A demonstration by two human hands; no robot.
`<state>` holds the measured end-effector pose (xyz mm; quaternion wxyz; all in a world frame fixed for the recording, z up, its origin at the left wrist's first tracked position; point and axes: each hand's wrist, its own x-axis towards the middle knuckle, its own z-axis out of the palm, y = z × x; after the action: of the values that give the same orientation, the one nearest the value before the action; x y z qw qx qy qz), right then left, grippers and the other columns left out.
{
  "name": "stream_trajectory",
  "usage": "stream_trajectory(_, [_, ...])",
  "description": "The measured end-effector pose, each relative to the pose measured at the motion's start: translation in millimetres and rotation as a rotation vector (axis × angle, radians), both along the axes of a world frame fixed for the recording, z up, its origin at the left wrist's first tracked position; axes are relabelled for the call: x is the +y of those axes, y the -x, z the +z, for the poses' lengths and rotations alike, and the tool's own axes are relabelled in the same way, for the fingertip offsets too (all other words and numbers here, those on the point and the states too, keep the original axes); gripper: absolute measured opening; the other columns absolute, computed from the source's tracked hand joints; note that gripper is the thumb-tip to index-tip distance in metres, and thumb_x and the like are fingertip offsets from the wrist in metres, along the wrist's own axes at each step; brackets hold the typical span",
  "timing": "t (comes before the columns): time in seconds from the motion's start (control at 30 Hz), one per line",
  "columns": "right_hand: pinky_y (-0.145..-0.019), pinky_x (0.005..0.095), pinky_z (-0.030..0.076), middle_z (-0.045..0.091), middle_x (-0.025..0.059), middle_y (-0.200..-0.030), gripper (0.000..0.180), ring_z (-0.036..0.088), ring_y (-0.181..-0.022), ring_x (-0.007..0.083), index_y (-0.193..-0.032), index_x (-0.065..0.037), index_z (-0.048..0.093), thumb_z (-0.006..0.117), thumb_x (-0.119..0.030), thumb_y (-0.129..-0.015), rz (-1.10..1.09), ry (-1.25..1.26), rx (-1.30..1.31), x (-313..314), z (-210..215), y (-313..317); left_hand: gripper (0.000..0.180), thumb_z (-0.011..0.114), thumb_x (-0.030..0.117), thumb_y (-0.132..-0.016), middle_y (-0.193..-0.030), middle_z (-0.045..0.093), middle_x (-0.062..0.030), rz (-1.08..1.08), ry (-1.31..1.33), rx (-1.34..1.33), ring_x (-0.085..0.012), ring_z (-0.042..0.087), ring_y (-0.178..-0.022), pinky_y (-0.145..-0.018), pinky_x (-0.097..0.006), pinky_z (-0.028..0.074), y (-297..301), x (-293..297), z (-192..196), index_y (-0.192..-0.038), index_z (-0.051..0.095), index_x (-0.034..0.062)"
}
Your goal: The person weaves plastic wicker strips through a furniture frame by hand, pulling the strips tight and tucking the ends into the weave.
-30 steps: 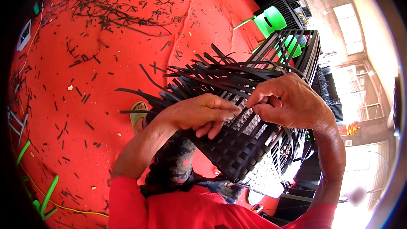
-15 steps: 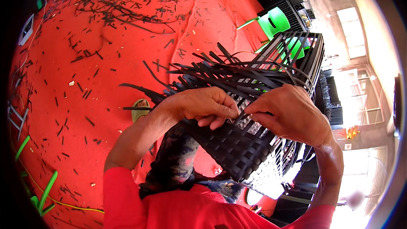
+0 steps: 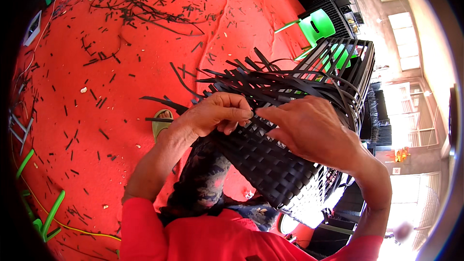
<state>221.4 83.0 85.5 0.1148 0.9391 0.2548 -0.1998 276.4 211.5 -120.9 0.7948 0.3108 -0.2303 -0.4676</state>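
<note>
A black basket-like piece [image 3: 278, 171] woven from flat plastic strips rests across my lap. Its lower part is closely woven, while many loose strip ends [image 3: 285, 81] fan out along its upper side. My left hand [image 3: 220, 111] is closed over the weave's upper left edge, thumb against fingers, on a black strip mostly hidden by the fingertips. Just to its right is my right hand [image 3: 314, 128], slightly blurred, its index finger reaching toward the left fingertips and its thumb apart. The right hand's other fingers are hidden.
Black strip offcuts [image 3: 140, 12] litter the red floor covering [image 3: 154, 63]. A green chair [image 3: 316, 25] stands beyond the open black strip frame [image 3: 360, 63]. Green legs [image 3: 52, 215] and a yellow cord [image 3: 84, 233] are at lower left. My sandalled foot [image 3: 162, 122] shows beside my left forearm.
Both hands have moved left along the weave's upper edge. My right finger and thumb, close together at a strip before, are now spread apart. My left hand stays closed.
</note>
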Motion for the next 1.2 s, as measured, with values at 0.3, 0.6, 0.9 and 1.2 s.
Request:
stream_trajectory(0.3, [-0.065, 0.0477, 0.05, 0.066, 0.0153, -0.072, 0.018, 0.065, -0.073, 0.0365, -0.095, -0.01, 0.067, 0.061, -0.02, -0.081, -0.203, -0.036, 0.039, -1, -4, -5, 0.034, 0.052, 0.033, -0.098, -0.073, 0.062, -0.0011, -0.083, -0.089, 0.024, -0.0057, 0.052, -0.046, -0.04, -0.019, 0.035, 3, -2, 9, -0.11, 0.064, 0.0037])
stream_trajectory(0.6, [-0.066, 0.0443, 0.049, 0.067, 0.0108, -0.072, 0.015, 0.066, -0.071, 0.0312, -0.086, -0.014, 0.074, 0.061, -0.016, -0.077, -0.059, 0.159, 0.164, -4, 1, -19, 0.038, 0.046, 0.023, -0.099, -0.058, 0.056, -0.0023, -0.333, -0.099, -0.262, -0.0045, 0.038, -0.036, -0.037, -0.019, 0.031, -13, -16, 13, -0.13, 0.055, 0.0039])
stream_trajectory(0.9, [-0.064, 0.0447, 0.048, 0.065, 0.0084, -0.068, 0.006, 0.066, -0.071, 0.0304, -0.081, -0.015, 0.07, 0.065, -0.018, -0.08, 0.025, 0.23, 0.074, -7, -13, -14, 0.018, 0.059, 0.021, -0.093, -0.057, 0.055, -0.0016, -0.301, -0.116, -0.158, -0.0043, 0.037, -0.034, -0.036, -0.02, 0.028, -13, -22, 13, -0.096, 0.06, 0.0041])
stream_trajectory(1.2, [-0.059, 0.0359, 0.047, 0.063, 0.0069, -0.087, 0.026, 0.058, -0.067, 0.0236, -0.098, -0.004, 0.065, 0.073, -0.015, -0.076, 0.084, -0.173, -0.251, 16, 29, 47, 0.02, 0.065, 0.023, -0.089, -0.057, 0.056, -0.0006, 0.095, -0.323, -0.147, -0.0051, 0.04, -0.036, -0.033, -0.02, 0.027, -11, 11, -12, -0.081, 0.058, 0.0059])
